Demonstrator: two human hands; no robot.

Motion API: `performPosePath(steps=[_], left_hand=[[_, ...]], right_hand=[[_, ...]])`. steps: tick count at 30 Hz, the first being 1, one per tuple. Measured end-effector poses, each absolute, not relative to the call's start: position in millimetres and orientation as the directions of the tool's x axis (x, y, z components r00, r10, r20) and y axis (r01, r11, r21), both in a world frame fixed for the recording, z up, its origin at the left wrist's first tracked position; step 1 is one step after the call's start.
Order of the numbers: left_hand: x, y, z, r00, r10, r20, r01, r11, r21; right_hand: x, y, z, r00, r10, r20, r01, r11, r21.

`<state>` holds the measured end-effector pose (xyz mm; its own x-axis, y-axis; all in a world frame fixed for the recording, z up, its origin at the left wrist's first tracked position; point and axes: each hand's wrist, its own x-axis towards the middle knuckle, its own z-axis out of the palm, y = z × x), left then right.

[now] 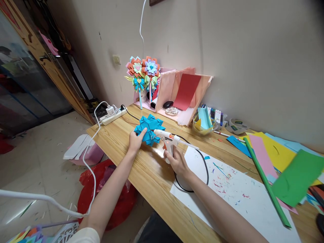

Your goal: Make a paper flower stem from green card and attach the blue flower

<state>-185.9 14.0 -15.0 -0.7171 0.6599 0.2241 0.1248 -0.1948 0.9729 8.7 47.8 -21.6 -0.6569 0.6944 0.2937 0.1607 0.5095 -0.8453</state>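
Note:
My left hand pinches the near left edge of a blue folded-paper flower, thumb on top, held just above the wooden desk. In my right hand is a white hot glue gun, fingers wrapped round its handle. Its nozzle points left and reaches the middle of the paper flower; whether it touches the paper I cannot tell. A glue stick pokes out of the gun's rear. From the handle a black cord loops over the desk and a white paper sheet.
A power strip with plugs sits at the desk's left corner. Finished paper flowers stand by a pink organizer at the back. A plastic bowl, markers, a green rolled tube and coloured paper lie right.

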Motion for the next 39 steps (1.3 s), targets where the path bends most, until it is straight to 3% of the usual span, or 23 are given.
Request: performPosePath(steps=[39], left_hand=[[-193.0, 10.9, -8.9, -0.815, 0.543, 0.201, 0.121, -0.18, 0.976]], right_hand=[[12.2, 47.9, -24.2, -0.679, 0.699, 0.224, 0.286, 0.533, -0.796]])
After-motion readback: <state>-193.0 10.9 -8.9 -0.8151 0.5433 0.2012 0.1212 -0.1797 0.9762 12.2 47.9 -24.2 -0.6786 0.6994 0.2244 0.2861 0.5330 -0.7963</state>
